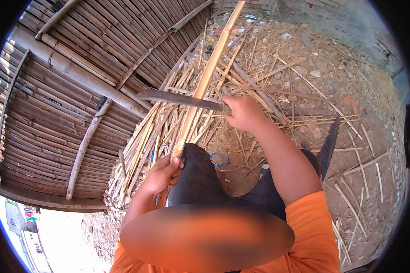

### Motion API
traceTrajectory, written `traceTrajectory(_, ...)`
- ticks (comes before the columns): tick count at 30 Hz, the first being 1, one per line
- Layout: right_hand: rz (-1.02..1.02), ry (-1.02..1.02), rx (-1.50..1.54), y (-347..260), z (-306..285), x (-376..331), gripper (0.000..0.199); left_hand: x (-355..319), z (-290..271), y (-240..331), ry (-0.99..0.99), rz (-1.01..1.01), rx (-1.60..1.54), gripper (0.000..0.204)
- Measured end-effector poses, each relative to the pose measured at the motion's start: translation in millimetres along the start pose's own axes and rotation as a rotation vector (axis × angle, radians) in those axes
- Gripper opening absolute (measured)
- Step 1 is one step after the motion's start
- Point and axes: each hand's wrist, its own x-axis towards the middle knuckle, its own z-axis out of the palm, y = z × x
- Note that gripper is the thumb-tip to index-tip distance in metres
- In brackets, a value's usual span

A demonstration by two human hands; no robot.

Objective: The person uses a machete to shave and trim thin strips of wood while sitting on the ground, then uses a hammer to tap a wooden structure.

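My left hand [163, 175] is closed round the near end of a long bamboo strip [209, 68], beside my left knee. The pale strip slants up and away to the far wall side. In my right hand [243, 113] I grip the handle of a machete [182, 99]. Its dark, curved blade points left and lies across the strip about midway along; whether it touches or only passes over the strip I cannot tell. Most of the machete's handle is hidden inside my fist.
A heap of split bamboo pieces [143, 148] lies left of my legs, against a bamboo slat wall [45, 141]. More sticks and straw litter the dirt floor [314, 159] ahead and right. Another dark blade-like piece [329, 148] stands by my right knee. A brick wall [341, 20] rises at the far side.
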Motion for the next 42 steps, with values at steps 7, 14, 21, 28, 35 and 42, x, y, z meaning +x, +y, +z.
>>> traceTrajectory(7,0.03,0.154,-0.049,18.5,-27.1,-2.3,0.027,3.2,24.3,15.9,0.068,0.127,0.167,0.031)
traceTrajectory(14,-0.168,-0.024,-0.052,-14.7,-19.2,-13.4,0.027,24.8,43.4,44.2,0.011,0.211,0.28,0.021)
traceTrajectory(21,0.241,0.34,0.05,42.9,-42.1,-8.5,0.035,21.2,46.0,35.8,0.03,0.234,0.336,0.023)
traceTrajectory(28,0.038,0.105,0.067,24.8,-28.5,-16.1,0.042,9.1,43.9,36.8,0.101,0.156,0.318,0.033)
traceTrajectory(35,0.243,0.227,-0.007,48.1,-55.6,-18.4,0.046,-18.6,22.0,28.5,0.035,0.038,0.316,0.035)
traceTrajectory(42,0.154,0.192,-0.011,27.9,-48.8,-18.0,0.041,-30.5,-14.7,-7.6,-0.143,-0.045,0.19,0.036)
